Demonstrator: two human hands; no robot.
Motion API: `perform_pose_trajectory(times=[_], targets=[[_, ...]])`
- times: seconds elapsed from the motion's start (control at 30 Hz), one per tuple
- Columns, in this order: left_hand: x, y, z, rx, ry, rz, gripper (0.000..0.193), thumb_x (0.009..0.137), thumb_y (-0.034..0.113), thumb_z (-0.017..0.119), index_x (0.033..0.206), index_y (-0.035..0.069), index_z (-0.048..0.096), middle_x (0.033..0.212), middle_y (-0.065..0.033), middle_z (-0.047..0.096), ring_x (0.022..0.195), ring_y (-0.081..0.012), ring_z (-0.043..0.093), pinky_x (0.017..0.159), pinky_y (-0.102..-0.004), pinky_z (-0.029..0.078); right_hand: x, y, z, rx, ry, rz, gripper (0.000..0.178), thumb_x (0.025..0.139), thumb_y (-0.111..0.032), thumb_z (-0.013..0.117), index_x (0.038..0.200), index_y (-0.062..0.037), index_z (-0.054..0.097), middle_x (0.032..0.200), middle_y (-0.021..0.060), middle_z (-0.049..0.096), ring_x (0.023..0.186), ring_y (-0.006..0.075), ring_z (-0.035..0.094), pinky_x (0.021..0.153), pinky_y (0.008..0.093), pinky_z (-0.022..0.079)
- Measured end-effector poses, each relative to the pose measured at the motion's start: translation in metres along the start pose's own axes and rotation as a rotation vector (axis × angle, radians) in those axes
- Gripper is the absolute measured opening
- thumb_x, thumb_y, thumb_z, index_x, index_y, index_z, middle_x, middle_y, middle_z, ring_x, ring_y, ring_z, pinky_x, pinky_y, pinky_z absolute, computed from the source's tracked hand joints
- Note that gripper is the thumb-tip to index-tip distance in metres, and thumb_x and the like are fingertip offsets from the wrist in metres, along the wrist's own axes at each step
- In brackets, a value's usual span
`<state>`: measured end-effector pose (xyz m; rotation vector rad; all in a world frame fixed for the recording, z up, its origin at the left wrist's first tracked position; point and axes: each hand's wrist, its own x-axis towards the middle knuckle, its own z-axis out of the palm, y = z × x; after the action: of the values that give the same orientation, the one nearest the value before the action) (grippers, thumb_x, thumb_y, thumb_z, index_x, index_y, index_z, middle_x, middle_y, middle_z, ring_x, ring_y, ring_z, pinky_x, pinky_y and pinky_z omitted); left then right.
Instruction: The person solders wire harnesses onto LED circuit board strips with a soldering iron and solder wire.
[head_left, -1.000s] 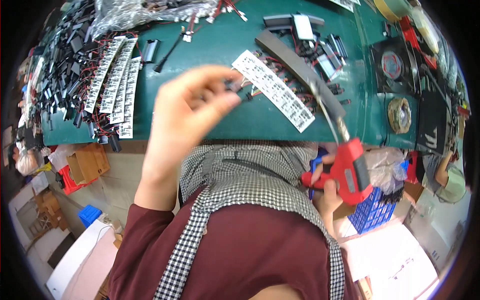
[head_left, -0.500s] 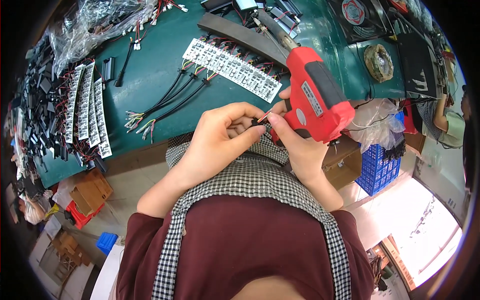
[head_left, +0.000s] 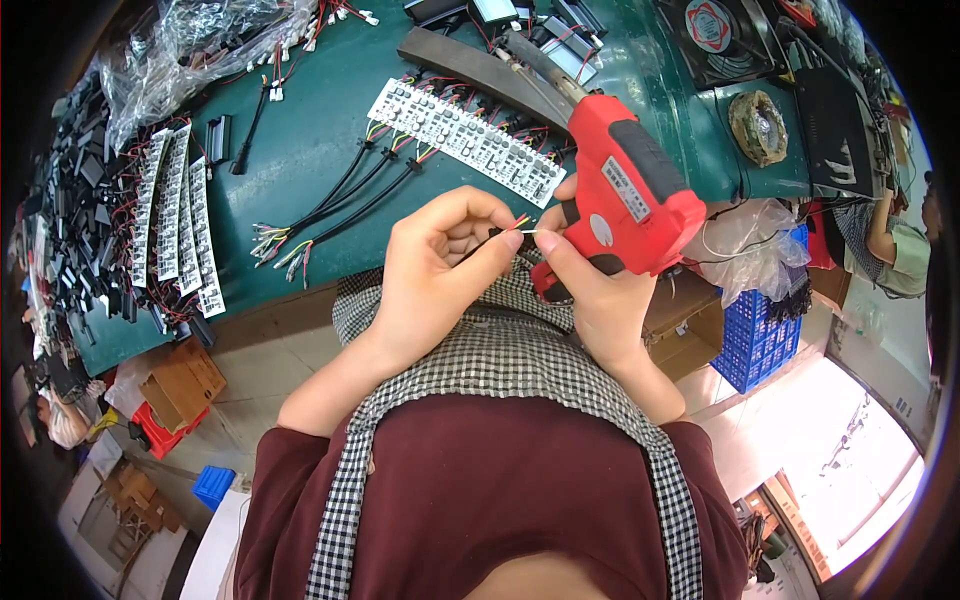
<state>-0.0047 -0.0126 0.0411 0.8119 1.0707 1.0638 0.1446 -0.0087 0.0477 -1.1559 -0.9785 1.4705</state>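
Observation:
My left hand pinches a black cable between thumb and forefinger, its thin coloured wires fanning out at the tip. My right hand has a red soldering gun with black grips tucked in it, the metal nose pointing up and left over the bench. Its thumb and a finger also pinch the end of a pale wire from that cable. Just beyond the hands lies a strip of white circuit boards. Several black cables run from its left part, bare coloured ends toward me.
A dark bar lies along the board strip's far side. More board strips and a heap of black casings cover the left. Tape roll and fan sit right, above a blue crate. Another person is at far right.
The coloured wires now stand out spread from my left fingertips, and a pale one is drawn across to my right thumb. The left hand has tilted up slightly; the soldering gun has barely shifted.

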Motion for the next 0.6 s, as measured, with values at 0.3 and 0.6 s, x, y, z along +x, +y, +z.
perform_pose_trajectory(times=[0.3,0.6], targets=[[-0.004,0.037,-0.036,1.343,0.087,1.013,0.033,0.065,-0.003,0.067,0.097,-0.004,0.064,0.09,-0.0127,0.054,0.062,-0.0176,0.054,0.051,-0.0263,0.046,0.0,-0.002,-0.024,0.058,-0.15,-0.086,0.028,0.086,0.0,0.054,0.114,0.0017,0.048,0.082,0.0073,0.059,0.066,0.0075,0.053,0.059,0.0219,0.043],[0.043,-0.039,-0.052,1.442,0.321,0.969,0.021,0.065,0.003,0.066,0.085,0.001,0.063,0.077,-0.0058,0.052,0.058,-0.0149,0.054,0.047,-0.0252,0.043,-0.021,0.018,-0.06,-0.131,-0.176,0.038,0.053,0.082,-0.019,0.065,0.12,0.0084,0.042,0.105,0.0199,0.056,0.058,0.0161,0.053,0.05,0.0255,0.043]])
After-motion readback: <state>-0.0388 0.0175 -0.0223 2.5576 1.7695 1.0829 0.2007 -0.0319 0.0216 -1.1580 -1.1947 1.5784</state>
